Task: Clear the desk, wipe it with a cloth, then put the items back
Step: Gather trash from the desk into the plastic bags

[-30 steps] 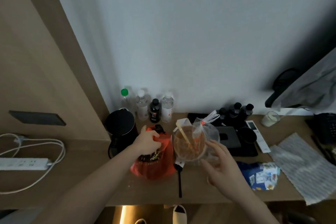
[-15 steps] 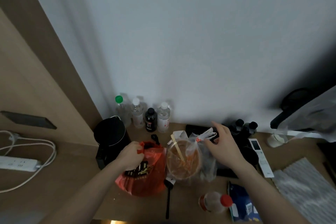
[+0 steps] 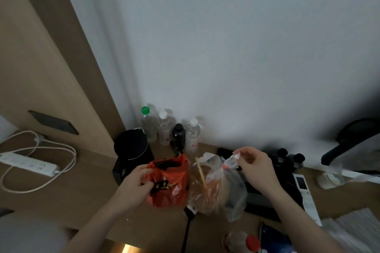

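Both gripping, left hand (image 3: pixel 135 186) orange bag (image 3: pixel 170 189), right hand (image 3: pixel 255 167) clear bag (image 3: pixel 230 187)

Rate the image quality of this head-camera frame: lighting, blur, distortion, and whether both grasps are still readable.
Head view: dim, flat light, darkest at the right edge; wide-angle bending tilts the wall panel; soft blur on the bottom-edge red-capped bottle. Both grasps read: left hand grips the orange bag, right hand pinches the clear bag by its top.

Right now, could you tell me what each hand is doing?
Left hand: grips the orange bag.
Right hand: pinches the clear bag at its knotted top.
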Action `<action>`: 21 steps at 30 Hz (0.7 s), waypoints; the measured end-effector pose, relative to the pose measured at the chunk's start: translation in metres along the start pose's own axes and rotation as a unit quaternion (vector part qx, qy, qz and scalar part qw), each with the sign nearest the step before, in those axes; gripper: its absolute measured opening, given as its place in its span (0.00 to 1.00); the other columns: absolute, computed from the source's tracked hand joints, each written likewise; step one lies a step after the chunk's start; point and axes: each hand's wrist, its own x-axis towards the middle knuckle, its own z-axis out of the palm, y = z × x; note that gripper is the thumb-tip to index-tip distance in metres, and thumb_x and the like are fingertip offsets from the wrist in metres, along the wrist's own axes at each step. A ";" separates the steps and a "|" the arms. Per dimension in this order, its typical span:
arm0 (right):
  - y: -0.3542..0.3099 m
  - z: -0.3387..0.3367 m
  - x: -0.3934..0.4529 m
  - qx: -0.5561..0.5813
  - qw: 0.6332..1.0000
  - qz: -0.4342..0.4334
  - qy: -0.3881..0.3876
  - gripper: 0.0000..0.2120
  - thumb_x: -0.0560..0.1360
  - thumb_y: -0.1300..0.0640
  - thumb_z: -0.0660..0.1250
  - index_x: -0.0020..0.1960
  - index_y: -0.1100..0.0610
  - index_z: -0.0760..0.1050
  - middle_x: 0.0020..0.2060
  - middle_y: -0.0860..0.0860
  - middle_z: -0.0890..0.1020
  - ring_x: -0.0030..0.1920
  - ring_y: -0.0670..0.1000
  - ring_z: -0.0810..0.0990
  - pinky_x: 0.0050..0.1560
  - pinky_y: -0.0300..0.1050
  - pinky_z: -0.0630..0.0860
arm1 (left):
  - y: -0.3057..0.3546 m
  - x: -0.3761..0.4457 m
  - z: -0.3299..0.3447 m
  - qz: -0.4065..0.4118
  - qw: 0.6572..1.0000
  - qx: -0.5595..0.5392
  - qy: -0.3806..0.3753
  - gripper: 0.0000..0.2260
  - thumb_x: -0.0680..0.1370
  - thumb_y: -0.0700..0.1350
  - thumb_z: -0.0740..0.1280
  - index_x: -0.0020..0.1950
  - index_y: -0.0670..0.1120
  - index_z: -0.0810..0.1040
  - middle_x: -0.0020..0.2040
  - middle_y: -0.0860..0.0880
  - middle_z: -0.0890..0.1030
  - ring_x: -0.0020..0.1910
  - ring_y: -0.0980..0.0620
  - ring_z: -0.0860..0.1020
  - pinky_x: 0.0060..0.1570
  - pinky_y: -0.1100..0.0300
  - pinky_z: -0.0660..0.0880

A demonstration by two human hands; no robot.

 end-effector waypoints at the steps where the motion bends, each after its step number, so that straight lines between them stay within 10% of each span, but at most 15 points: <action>1: -0.004 -0.002 -0.001 0.009 1.000 -0.010 -0.006 0.12 0.77 0.61 0.70 0.44 0.45 0.85 0.39 0.41 0.87 0.44 0.43 0.85 0.48 0.50 0.84 | 0.006 -0.005 -0.001 0.004 1.000 -0.004 0.003 0.17 0.82 0.38 0.63 0.57 0.63 0.75 0.65 0.67 0.69 0.57 0.68 0.75 0.47 0.73 0.75; 9: -0.042 -0.011 -0.014 0.054 0.997 -0.058 -0.012 0.10 0.77 0.59 0.71 0.44 0.44 0.84 0.39 0.41 0.86 0.43 0.43 0.84 0.46 0.38 0.77 | 0.024 -0.022 -0.012 0.012 0.998 0.033 0.050 0.19 0.82 0.40 0.64 0.72 0.51 0.75 0.69 0.61 0.67 0.61 0.58 0.76 0.48 0.70 0.72; 21: -0.086 -0.031 -0.043 0.118 0.988 -0.098 0.034 0.10 0.79 0.60 0.70 0.45 0.45 0.83 0.42 0.45 0.85 0.43 0.51 0.83 0.45 0.53 0.83 | 0.036 -0.058 -0.050 0.066 0.995 0.014 0.071 0.16 0.80 0.42 0.68 0.62 0.62 0.75 0.66 0.68 0.70 0.57 0.57 0.79 0.54 0.57 0.78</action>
